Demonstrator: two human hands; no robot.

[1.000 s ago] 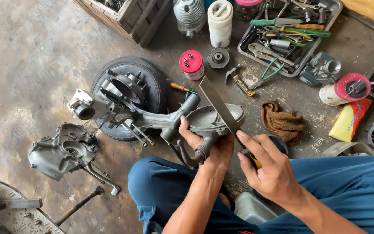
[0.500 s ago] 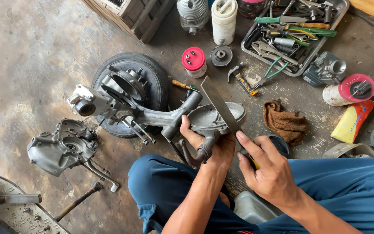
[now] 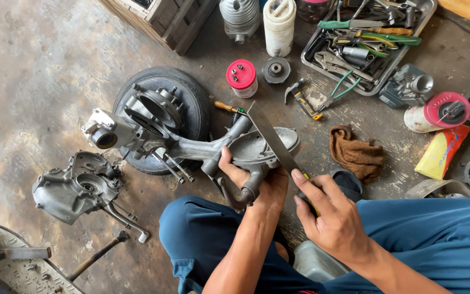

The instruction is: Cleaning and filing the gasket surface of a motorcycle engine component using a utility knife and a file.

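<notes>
L hand (image 3: 257,182) clamped on grey cast engine casing (image 3: 257,147); R hand (image 3: 333,218) grip closed round flat file (image 3: 272,139) laid across it.

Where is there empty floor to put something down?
The biggest bare patch of concrete floor is top left, between the wooden crate and the tyre. A smaller patch lies between the brown rag and the tool tray. It is crowded along the top and right, with cans, tools and parts.
</notes>
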